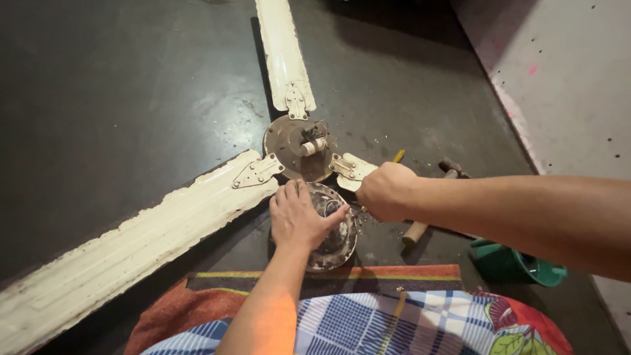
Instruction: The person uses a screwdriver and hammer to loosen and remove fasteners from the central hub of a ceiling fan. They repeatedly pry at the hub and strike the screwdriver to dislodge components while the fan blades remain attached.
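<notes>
Here, grimy round metal fan cover (336,236), left hand (299,217) grip flat on it, right hand (384,190) fisted shut.

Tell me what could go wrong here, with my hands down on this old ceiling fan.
The round metal cover under your left hand leans against the fan hub and might slip. Your right hand is clenched beside a blade bracket; its edges could scrape knuckles. The hammer lies close under that forearm.

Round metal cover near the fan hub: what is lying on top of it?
The left hand lies flat on the round metal cover, which sits on the dark floor beside the fan hub. The palm hides the cover's middle; only its grimy right rim shows.
</notes>
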